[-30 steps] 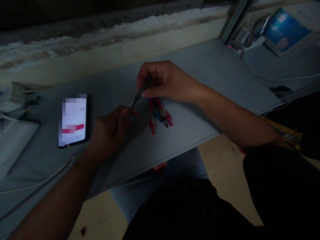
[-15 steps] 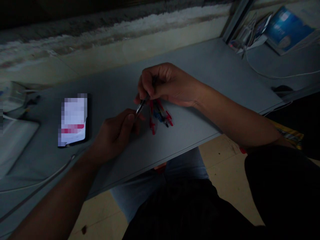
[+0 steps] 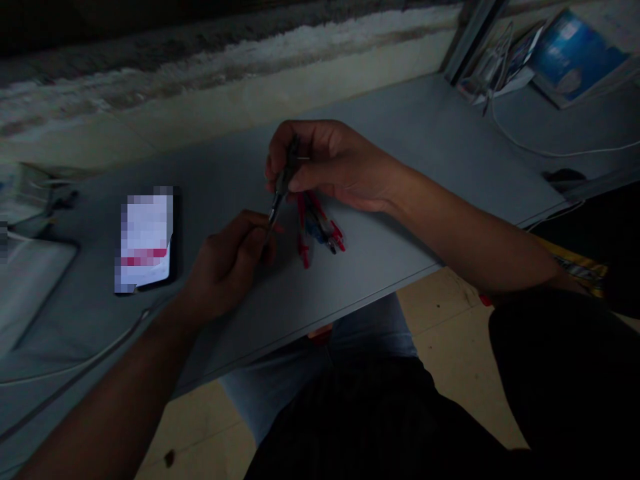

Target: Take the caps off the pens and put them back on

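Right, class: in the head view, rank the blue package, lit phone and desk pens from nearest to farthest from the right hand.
1. Pens: on the desk, just below the right hand.
2. Lit phone: to the left.
3. Blue package: farther off, at upper right.

A slim, dark pen-like rod (image 3: pixel 281 185) with a shiny lower section slants above and left of the frame's centre; its dark end points up and right.
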Demonstrator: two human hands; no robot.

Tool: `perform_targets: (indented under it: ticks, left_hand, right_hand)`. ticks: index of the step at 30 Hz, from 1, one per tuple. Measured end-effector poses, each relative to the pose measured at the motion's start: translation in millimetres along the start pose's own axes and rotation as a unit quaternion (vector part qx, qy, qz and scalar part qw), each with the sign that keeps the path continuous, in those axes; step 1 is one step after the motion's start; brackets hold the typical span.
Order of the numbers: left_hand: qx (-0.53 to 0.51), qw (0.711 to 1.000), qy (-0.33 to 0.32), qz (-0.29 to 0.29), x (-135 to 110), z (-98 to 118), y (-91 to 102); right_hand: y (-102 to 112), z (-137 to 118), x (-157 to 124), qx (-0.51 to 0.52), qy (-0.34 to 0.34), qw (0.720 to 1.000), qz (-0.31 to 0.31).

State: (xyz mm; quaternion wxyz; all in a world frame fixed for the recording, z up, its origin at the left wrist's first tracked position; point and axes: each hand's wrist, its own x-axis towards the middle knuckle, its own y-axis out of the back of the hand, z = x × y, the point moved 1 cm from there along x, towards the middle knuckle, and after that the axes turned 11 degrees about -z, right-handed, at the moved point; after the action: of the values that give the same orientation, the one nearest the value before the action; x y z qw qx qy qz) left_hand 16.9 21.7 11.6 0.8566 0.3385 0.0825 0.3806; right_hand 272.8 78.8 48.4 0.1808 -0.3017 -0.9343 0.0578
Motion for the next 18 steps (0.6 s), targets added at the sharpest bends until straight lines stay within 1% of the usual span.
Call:
perform_targets:
  ticks: [4,8,13,16,18]
  left_hand:
    - [0.012,1.000,0.011,0.006,-2.2,-3.6,1.0]
    - [0.015,1.000,0.020,-0.015,-5.1,-6.4,-0.4]
    - [0.014,0.999,0.035,-0.025,-5.6,-7.6,-1.0]
    - [0.020,0.999,0.037,-0.023,-4.9,-6.6,-1.0]
    - [0.032,0.999,0.026,-0.014,-4.0,-4.8,-1.4]
  right_hand:
    - [2.7,0.2,-0.4,-0.037,0.006,0.999,0.021]
    - [2.2,3.6,1.8,-0.044,0.045,0.997,0.044]
    - [2.0,0.8,1.5,-0.074,0.054,0.992,0.086]
    - [2.8,-2.1,0.6,-0.104,0.045,0.989,0.096]
    - [3.0,-1.9,1.1,-0.121,0.047,0.988,0.081]
